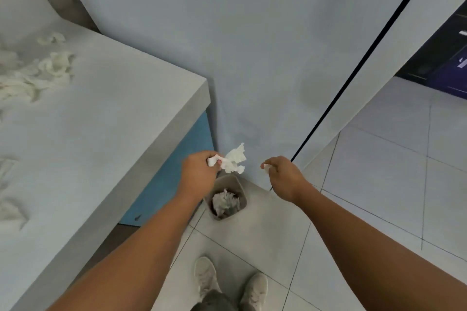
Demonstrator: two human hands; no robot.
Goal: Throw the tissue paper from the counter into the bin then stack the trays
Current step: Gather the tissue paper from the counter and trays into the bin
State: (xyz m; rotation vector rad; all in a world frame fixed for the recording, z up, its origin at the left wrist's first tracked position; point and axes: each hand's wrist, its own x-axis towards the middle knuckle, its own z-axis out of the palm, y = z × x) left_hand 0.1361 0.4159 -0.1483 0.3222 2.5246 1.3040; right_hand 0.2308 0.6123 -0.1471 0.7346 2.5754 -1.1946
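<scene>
My left hand (199, 171) grips a crumpled white tissue (233, 159) directly above the small grey bin (242, 188) on the floor. The bin holds a wad of used tissue (225, 201). My right hand (279, 174) hovers to the right of the bin and pinches a small white scrap of tissue (266, 167) at its fingertips. More torn tissue pieces (48, 70) lie scattered on the grey counter (121, 118) at the left. No trays are in view.
The counter's corner juts out beside the bin, with a blue cabinet front (182, 161) below it. A pale wall panel (252, 58) stands behind the bin. Tiled floor (379, 184) spreads to the right. My shoes (230, 283) stand near the bottom edge.
</scene>
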